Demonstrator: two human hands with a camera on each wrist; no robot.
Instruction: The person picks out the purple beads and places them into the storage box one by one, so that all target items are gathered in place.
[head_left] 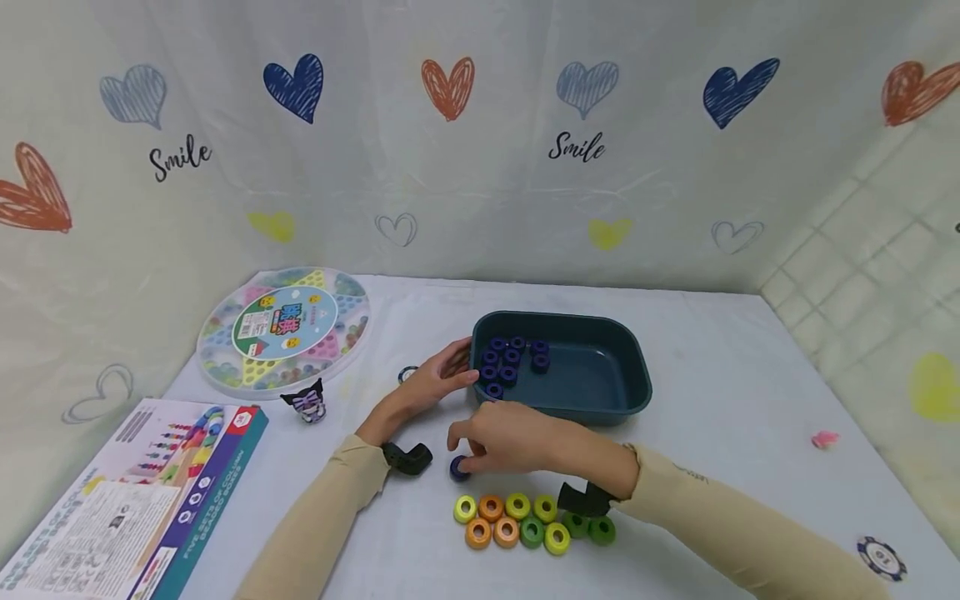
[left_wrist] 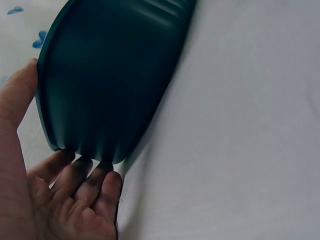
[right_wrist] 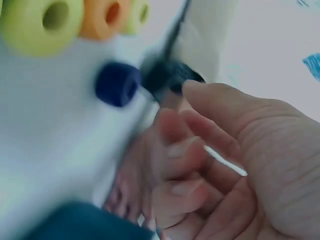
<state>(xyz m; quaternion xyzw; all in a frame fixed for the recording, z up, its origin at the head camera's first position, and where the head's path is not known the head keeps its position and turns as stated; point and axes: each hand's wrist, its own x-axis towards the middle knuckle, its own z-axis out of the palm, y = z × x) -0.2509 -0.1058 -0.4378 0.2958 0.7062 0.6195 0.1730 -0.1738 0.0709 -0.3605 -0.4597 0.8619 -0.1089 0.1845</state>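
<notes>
My left hand [head_left: 431,379] rests against the left end of a dark teal tray [head_left: 600,414], its thumb by the rim and fingertips touching the outer wall. Inside the tray's left part lie several dark blue beads [head_left: 511,357]. In front of the tray, my right hand [head_left: 513,437] reaches down over a single dark blue bead [head_left: 459,469] on the table. The right wrist view shows this bead [right_wrist: 118,84] just beyond the thumb and fingers [right_wrist: 187,150], with a gap between. Close to that hand, yellow, orange and green beads [head_left: 505,532] stand in two rows.
At the left lie a round game board [head_left: 285,325], a flat toy box [head_left: 135,492] and a small dark figure [head_left: 308,403]. A pink piece [head_left: 825,439] and a poker chip [head_left: 881,558] lie at the right. Behind the white table hangs a heart-print curtain [head_left: 495,192].
</notes>
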